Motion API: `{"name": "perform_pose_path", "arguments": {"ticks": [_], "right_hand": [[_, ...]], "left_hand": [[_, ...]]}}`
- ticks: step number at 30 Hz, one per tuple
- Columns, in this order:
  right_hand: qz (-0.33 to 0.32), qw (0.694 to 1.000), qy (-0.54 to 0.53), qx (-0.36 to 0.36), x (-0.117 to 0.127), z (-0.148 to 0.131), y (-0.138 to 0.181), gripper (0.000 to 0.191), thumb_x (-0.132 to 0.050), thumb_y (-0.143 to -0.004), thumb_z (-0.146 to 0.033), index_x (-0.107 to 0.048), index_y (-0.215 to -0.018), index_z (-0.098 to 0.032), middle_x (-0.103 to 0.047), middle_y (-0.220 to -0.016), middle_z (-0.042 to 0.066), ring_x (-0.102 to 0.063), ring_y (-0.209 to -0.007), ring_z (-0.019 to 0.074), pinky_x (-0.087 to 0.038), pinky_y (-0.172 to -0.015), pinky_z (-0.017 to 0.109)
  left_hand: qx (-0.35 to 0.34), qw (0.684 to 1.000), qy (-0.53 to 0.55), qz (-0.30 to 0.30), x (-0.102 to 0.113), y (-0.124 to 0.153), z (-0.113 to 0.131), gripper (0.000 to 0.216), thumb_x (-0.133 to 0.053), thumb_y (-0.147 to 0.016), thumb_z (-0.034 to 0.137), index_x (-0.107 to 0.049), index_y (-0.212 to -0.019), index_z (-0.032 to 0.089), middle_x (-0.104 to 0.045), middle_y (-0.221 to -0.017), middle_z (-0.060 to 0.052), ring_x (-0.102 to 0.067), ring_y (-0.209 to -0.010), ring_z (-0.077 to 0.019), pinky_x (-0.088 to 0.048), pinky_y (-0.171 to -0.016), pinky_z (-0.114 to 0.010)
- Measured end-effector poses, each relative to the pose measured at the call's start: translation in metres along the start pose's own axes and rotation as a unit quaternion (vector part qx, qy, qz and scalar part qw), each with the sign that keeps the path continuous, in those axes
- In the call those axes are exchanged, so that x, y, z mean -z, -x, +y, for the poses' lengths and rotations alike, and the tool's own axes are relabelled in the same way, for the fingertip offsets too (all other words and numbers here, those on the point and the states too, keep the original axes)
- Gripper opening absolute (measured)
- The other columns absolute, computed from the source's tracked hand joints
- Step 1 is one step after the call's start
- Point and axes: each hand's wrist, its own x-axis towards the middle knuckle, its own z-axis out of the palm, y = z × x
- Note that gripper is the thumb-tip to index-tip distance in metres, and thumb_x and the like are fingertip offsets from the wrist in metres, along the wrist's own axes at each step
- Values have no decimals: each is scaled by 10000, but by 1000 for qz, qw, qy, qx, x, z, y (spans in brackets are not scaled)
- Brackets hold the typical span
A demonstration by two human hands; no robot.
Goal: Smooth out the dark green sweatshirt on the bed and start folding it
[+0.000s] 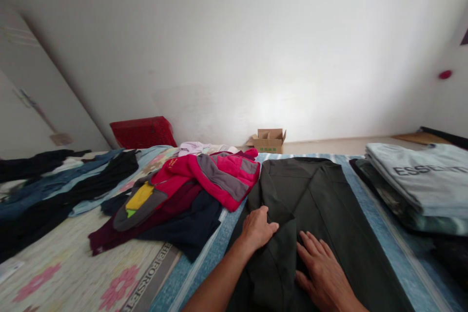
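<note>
A dark grey-green jacket [318,195] lies spread on the blue striped cloth in front of me, its neckline at the far end. Along its left side, a sleeve-like strip is folded inward over the body. My left hand [258,229] has its fingers curled on this folded part, with the thumb pointing right; some fabric between the fingers is hidden. Lower and to the right, my right hand [321,270] rests flat on the jacket, fingers stretched out beside the edge of the fold.
Left of the jacket lies a heap with a red and grey jacket [226,175] and dark clothes. A folded stack with a light grey top [420,170] is on the right. Dark garments [91,180] spread at far left. Behind are a cardboard box [268,142] and a red case [142,131].
</note>
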Motion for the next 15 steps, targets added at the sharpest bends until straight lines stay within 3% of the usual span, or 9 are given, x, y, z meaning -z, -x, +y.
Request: {"name": "perform_pose_path", "arguments": {"ticks": [9,15], "right_hand": [[28,999,-24,-6,0,1,2,583,-462,-797,-332,-454,-1354,-158,-356,-1445,98,-258,-1355,263,-187,-1107,442],[86,995,-57,0,-8,5,2,623,-452,-781,-259,-381,-1390,-148,-423,-1406,93,-328,-1320,245,-224,-1096,436]], "left_hand": [[-26,998,-14,-62,-4,1,6,368,-561,-720,378,-660,-1009,172,-695,-967,-104,-636,-911,-239,-448,-721,-280],[-102,987,44,-116,6,20,5,378,-432,-818,427,-683,-857,147,-643,-662,-31,-592,-703,-171,-374,-571,-223]]}}
